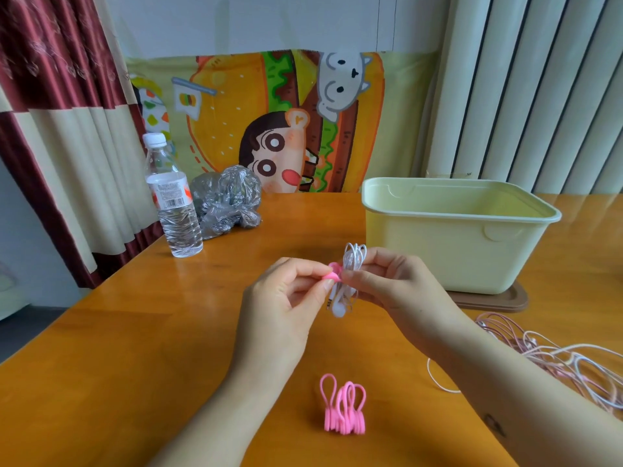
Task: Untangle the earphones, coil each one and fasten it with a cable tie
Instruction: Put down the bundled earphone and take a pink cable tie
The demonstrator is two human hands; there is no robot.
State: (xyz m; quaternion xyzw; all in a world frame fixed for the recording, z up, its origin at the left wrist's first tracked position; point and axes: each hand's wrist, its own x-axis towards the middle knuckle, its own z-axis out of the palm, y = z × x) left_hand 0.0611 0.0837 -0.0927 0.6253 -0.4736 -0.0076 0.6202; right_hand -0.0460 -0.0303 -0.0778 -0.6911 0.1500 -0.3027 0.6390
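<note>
One coil (352, 262) in right hand (396, 283) | left hand (281, 299) pinches tie (331, 273) | bin (438, 254) beyond

A coiled white earphone (351, 264) stands upright, pinched in the right hand (401, 284); the left hand (286, 298) pinches a pink cable tie (332, 273) against its middle.

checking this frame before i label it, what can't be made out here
Head view throughout:
Whether the pink cable tie is fastened round the white coiled earphone: fingers of the left hand and right hand cover the join.
How many earphones the tangle holds: cut off by the right edge, partly behind the right forearm.
The yellow bin floor: hidden by its front wall.
The bottle label text: too small.
</note>
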